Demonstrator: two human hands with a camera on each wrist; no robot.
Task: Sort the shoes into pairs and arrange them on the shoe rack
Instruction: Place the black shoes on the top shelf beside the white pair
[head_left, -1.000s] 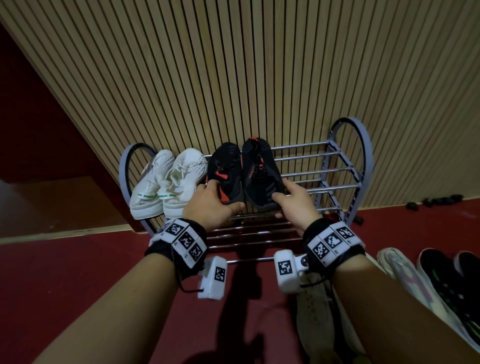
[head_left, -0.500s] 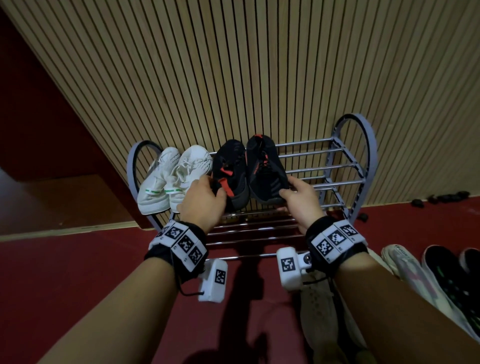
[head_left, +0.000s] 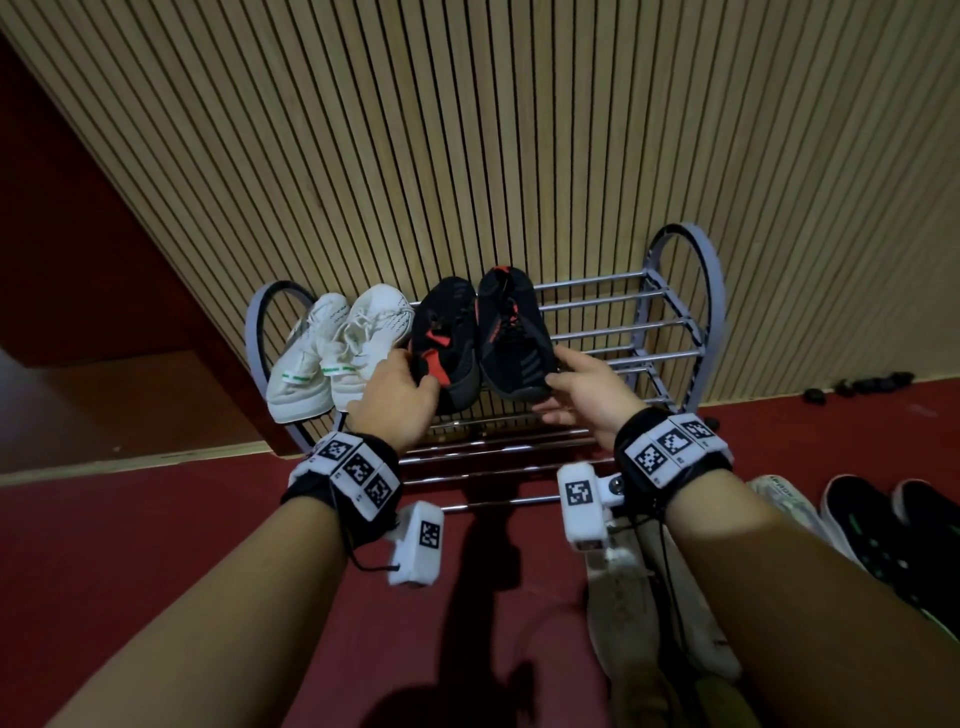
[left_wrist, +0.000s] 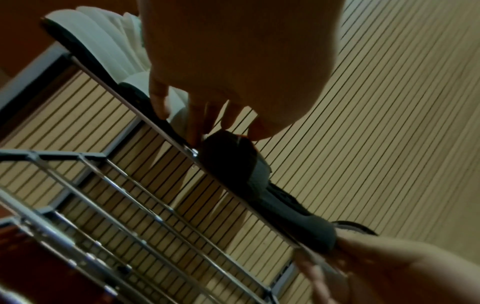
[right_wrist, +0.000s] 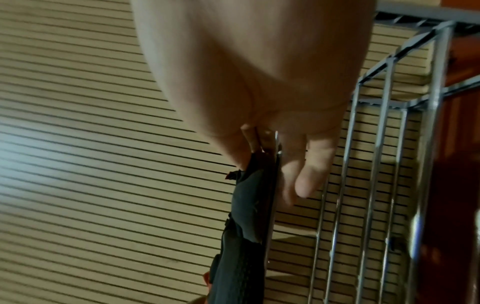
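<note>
Left hand (head_left: 397, 397) pinching left black shoe (head_left: 447, 343) heel, right hand (head_left: 582, 397) loosely touching right black shoe (head_left: 511, 338) on rack (head_left: 675, 322); light, soft knit, handling best by heel

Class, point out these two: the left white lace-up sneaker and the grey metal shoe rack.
left white lace-up sneaker (head_left: 301, 374), head view, on its side panel.
grey metal shoe rack (head_left: 712, 291), head view, on its right arched end frame.

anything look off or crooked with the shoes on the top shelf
Nothing is badly off. The white pair sits together at the shelf's left end, both heels overhanging the front rail and both toes angled slightly right. The black pair stands beside it, toes to the wall, with the left hand and right hand at its heels.
</note>
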